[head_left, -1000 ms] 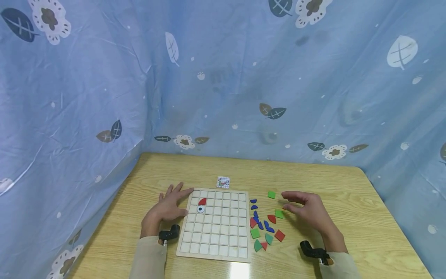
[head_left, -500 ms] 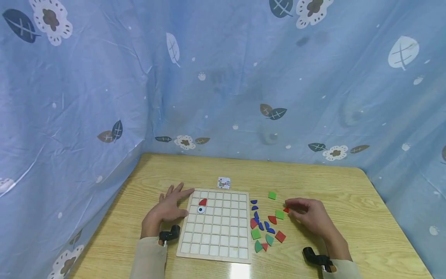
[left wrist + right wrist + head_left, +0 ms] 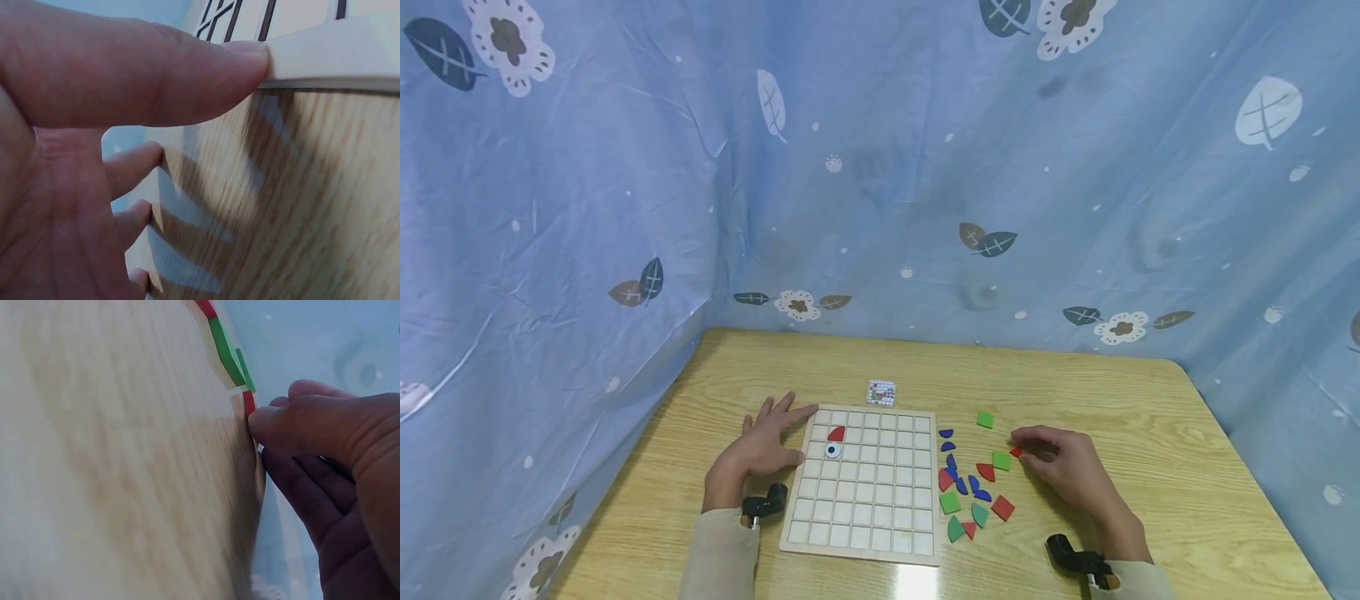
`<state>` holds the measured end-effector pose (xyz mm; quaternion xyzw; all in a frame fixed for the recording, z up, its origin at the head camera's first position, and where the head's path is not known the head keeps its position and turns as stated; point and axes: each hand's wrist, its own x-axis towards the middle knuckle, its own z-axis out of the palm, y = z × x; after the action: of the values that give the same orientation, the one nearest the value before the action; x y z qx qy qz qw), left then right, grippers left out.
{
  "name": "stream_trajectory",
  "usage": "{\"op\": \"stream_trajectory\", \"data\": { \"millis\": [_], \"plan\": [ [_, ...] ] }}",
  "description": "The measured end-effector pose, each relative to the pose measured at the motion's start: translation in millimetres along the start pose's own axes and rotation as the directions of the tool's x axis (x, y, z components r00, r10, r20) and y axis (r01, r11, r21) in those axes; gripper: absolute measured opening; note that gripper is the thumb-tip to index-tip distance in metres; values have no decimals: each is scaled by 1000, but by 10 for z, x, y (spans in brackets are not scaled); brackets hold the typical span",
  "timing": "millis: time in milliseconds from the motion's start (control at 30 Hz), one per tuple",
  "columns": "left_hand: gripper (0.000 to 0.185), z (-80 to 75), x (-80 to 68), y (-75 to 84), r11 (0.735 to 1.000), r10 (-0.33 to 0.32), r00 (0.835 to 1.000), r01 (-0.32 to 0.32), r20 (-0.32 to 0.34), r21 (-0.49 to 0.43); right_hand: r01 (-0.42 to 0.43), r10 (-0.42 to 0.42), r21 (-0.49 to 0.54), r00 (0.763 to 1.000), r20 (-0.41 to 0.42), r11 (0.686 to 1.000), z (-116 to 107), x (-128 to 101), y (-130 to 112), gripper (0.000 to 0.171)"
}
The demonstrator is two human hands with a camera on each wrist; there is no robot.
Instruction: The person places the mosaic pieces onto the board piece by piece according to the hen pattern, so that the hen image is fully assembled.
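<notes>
A pale wooden grid board (image 3: 868,490) lies on the table, with a red quarter-circle piece (image 3: 837,434) and a white eye piece (image 3: 832,450) in cells near its upper left. My left hand (image 3: 758,446) rests at the board's left side, fingers spread. Its index finger reaches the top corner, and in the left wrist view the thumb (image 3: 231,72) touches the board's edge. Right of the board, my right hand (image 3: 1069,464) pinches a small red piece (image 3: 1016,452) at the table surface. Fingers cover part of that piece; the right wrist view shows its red edge (image 3: 249,402) beside the thumb.
Loose pieces lie between board and right hand: several blue half-circles (image 3: 947,447), green squares (image 3: 1002,461), a red square (image 3: 1003,507), green quarter-circles (image 3: 980,512) and other red pieces. A small pattern card (image 3: 881,392) lies behind the board. Blue curtain (image 3: 880,208) surrounds the table's back.
My right hand has moved slightly right and nearer me, its thumb and fingers coming to the small red piece. The left hand and board have stayed put.
</notes>
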<state>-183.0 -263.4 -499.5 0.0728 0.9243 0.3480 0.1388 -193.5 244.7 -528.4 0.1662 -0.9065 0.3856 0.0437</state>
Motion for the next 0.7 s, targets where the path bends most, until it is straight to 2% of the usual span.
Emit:
{"op": "stream_trajectory", "data": {
  "millis": [200,400,700],
  "plan": [
    [82,-1,-2,1,1000,-4,1000,4,-1,-1,14,-14,-13,1000,-23,1000,10,13,-99,31],
    [82,-11,-6,-4,1000,-7,1000,7,-5,0,80,-79,11,996,-46,997,88,138,-401,30],
    [82,-9,-3,-2,1000,-2,1000,2,3,-13,137,-139,104,990,18,985,447,408,-894,28]
  ]
}}
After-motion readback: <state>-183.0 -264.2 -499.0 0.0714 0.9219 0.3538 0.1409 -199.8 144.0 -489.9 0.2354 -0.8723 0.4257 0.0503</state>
